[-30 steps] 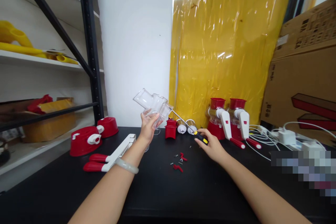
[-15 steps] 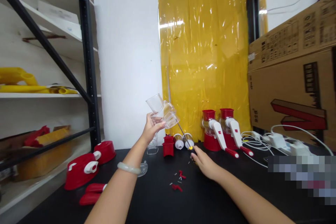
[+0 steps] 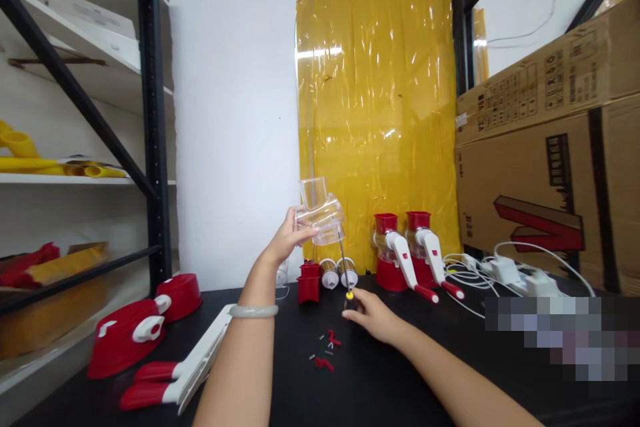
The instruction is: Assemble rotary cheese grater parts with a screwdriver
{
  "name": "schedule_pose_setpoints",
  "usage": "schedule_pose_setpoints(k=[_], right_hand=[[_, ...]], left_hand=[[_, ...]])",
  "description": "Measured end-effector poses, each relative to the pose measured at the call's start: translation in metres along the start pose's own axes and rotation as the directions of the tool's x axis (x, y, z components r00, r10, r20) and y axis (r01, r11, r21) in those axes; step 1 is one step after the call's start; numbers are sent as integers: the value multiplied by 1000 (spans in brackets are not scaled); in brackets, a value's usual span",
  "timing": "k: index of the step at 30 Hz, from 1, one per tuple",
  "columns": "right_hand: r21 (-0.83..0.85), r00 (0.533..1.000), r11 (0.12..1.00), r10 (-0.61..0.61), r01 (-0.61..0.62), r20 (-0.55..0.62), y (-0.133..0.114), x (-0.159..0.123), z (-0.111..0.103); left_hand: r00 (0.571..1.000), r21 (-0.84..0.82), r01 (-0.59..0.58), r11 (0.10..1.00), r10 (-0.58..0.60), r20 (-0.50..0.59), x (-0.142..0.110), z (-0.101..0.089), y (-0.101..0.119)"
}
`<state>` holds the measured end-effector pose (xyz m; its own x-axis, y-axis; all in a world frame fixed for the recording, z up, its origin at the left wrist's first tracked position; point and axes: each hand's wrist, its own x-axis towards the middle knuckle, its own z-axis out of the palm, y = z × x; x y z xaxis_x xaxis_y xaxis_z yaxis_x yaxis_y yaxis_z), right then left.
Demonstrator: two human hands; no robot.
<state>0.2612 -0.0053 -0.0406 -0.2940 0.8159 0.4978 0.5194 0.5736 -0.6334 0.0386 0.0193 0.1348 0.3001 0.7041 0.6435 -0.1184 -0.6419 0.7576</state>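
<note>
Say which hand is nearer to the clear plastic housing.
Left. The left hand grips the clear plastic housing; the right hand is below it, holding the screwdriver.

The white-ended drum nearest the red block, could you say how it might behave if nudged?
The drum would probably roll, being round and lying on its side. It likely wouldn't go far, with the red block and another drum close beside it.

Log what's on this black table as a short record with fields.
Left hand: raised, holding clear plastic housing
Right hand: gripping screwdriver, shaft pointing up
Screwdriver tip: at the housing's lower edge; contact unclear
Loose on tabletop: two small red parts, metal pieces
Behind those: red block, two white-ended drums
Left side: two red bases, two red-handled white cranks
Right side: two hand-cranked machines, white adapters
</note>
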Motion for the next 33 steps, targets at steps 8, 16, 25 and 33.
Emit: schedule_pose_setpoints(k=[8,16,25,33], right_hand=[[175,989,983,23,-49,148,-8,-7,-12],[97,992,988,121,-117,-41,-6,-5,-12],[313,993,943,101,-115,60,3,-1,-14],[242,998,969,56,-55,3,-3,-4,-12]], left_hand=[[997,21,-69,997,70,-42,-2,6,15],[996,-16,-33,999,32,-79,1,14,11],[999,165,-29,986,25,30,-1,14,14],[999,222,-16,975,5,51,-4,14,20]])
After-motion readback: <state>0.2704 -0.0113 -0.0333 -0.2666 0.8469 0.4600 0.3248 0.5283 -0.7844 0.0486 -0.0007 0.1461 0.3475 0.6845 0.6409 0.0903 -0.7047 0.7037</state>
